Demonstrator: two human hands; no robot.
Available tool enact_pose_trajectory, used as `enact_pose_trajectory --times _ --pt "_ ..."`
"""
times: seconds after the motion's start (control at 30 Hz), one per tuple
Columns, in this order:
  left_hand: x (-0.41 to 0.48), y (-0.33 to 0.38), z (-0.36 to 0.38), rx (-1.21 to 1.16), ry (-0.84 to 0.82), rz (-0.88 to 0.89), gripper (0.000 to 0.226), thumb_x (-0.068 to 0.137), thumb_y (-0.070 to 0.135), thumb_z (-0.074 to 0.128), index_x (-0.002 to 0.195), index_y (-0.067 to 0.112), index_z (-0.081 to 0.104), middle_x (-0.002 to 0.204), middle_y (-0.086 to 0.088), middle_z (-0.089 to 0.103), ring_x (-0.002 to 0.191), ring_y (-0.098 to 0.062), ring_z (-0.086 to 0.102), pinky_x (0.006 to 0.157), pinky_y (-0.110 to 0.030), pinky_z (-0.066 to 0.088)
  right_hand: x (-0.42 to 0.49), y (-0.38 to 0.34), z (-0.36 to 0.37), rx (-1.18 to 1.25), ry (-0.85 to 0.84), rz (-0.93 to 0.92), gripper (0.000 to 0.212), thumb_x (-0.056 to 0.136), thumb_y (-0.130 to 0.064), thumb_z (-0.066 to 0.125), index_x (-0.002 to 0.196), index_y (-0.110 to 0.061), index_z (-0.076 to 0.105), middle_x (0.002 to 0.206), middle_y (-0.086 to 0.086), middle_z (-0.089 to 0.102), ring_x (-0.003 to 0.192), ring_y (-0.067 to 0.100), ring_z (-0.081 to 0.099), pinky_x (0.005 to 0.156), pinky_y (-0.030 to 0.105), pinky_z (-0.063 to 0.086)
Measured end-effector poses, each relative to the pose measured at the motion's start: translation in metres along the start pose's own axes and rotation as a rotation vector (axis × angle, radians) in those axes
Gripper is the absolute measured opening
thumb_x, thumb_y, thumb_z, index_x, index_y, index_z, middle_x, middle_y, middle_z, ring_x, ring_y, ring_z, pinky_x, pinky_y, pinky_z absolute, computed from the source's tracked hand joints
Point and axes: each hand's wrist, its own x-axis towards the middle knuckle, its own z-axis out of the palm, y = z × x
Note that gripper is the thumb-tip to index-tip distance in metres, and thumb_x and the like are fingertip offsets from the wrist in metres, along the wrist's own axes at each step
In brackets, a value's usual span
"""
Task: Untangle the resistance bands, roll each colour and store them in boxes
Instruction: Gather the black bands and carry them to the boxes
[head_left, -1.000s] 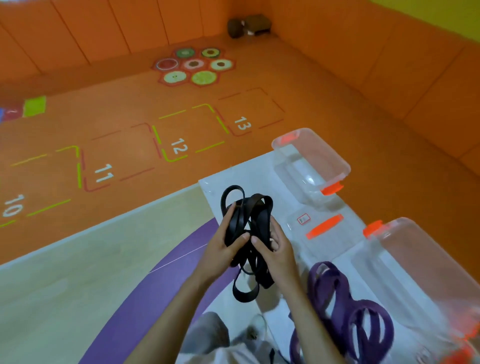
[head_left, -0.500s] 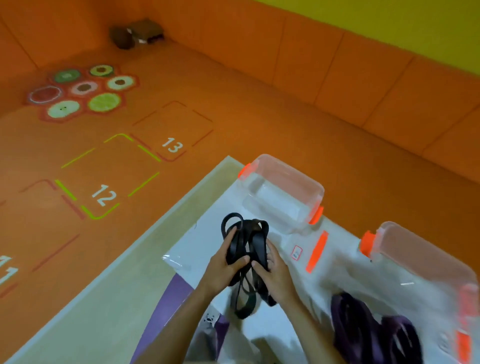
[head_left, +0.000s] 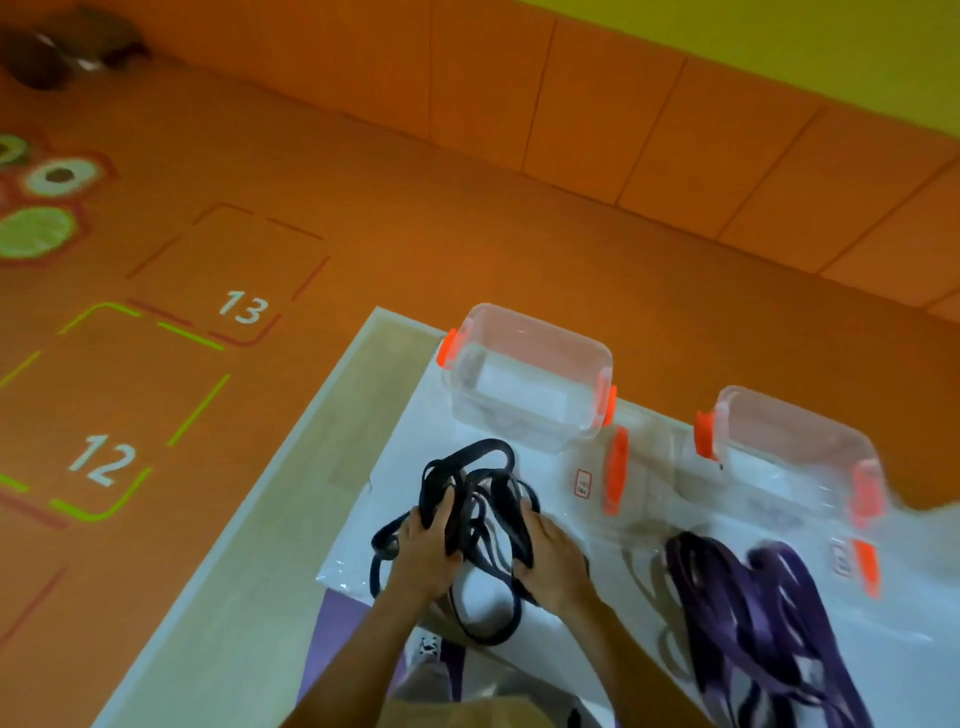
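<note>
Two tangles lie on the white sheet (head_left: 410, 447): black bands (head_left: 485, 496) on its left half, purple bands (head_left: 753, 613) on its right half. Black ones are thin flat straps, matte, bunched into a loose knot w/ several loops poking up toward the sheet's far edge and one big loop sagging toward its near edge. Purple ones are wider, slightly shiny, heaped in long overlapping loops; the near end is blurred.

Left hand (head_left: 423, 548) grips the bunch's left side, fingers curled round a few strands, thumb up against them; one loop sticks out left of the hand. The bunch sits between both hands. Right hand (head_left: 553, 561) holds the right side, fingers curled over the strands. The sagging loop seems to touch the sheet; can't tell if the rest is lifted. The purple heap lies well apart from both hands.

The sheet is thin glossy plastic, crinkled at its left corner. At the sheet's far-left edge is a clear box (head_left: 524, 384), open top, rounded corners, orange clips at both ends. Just right of it lies a clear lid (head_left: 644, 467), flat on the sheet, w/ an orange clip and a small red-edged label. At the far right stands a second clear box (head_left: 795, 452), same type, blurred.
</note>
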Motion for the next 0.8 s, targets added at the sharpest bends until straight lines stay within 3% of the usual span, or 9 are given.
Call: enact_pose_trajectory --times 0.1,0.2,0.33,0.47,0.57,0.8 --pt "-0.001 -0.004 -0.002 0.086 -0.052 -0.036 0.084 0.107 0.038 0.057 0.169 0.038 0.000 0.175 -0.019 -0.010 0.161 -0.049 -0.001 0.124 -0.058 0.027 -0.004 0.001 0.008 -0.019 0.028 0.001 0.092 0.098 -0.032 0.066 0.168 -0.023 0.006 0.167 0.004 0.032 0.154 0.025 0.032 0.124 0.046 0.034" --pt "-0.002 -0.001 -0.007 0.166 -0.048 -0.043 0.083 0.107 0.042 0.055 0.169 0.039 0.000 0.175 -0.017 -0.019 0.161 -0.048 -0.003 0.121 -0.060 0.034 -0.006 0.001 0.011 -0.027 0.049 0.061 0.086 0.103 -0.036 0.060 0.168 -0.023 0.005 0.174 0.007 0.017 0.160 0.028 0.019 0.128 0.048 0.025" --pt "-0.004 0.004 -0.013 0.344 0.031 -0.013 0.086 0.106 0.048 0.053 0.168 0.039 -0.006 0.175 -0.015 -0.016 0.162 -0.044 0.002 0.116 -0.054 0.043 -0.007 -0.001 0.008 -0.037 0.102 0.107 0.084 0.105 -0.045 0.054 0.168 -0.020 0.005 0.174 0.006 0.017 0.161 0.028 0.017 0.129 0.053 0.021" --pt "-0.006 0.013 -0.010 0.475 0.121 0.007 0.085 0.106 0.051 0.052 0.168 0.035 -0.003 0.177 -0.012 -0.007 0.162 -0.040 0.004 0.120 -0.056 0.036 -0.011 -0.001 0.002 0.003 0.108 0.170 0.085 0.105 -0.051 0.052 0.168 -0.020 0.005 0.174 0.007 0.015 0.161 0.028 0.014 0.129 0.054 0.022" --pt "-0.008 0.021 -0.002 0.478 0.176 0.039 0.082 0.106 0.050 0.051 0.169 0.035 0.001 0.177 -0.009 -0.004 0.163 -0.037 -0.002 0.122 -0.058 0.032 -0.018 0.005 0.001 0.042 0.126 0.184 0.084 0.105 -0.047 0.055 0.168 -0.021 0.007 0.174 0.011 0.014 0.161 0.031 0.015 0.129 0.051 0.023" --pt "-0.021 0.048 0.022 0.510 0.122 0.149 0.084 0.105 0.048 0.049 0.168 0.034 -0.004 0.177 -0.006 -0.012 0.163 -0.040 -0.006 0.122 -0.057 0.031 -0.041 0.031 0.000 0.094 0.167 0.211 0.081 0.104 -0.037 0.059 0.168 -0.024 0.010 0.175 0.012 0.007 0.162 0.032 0.009 0.129 0.050 0.023"
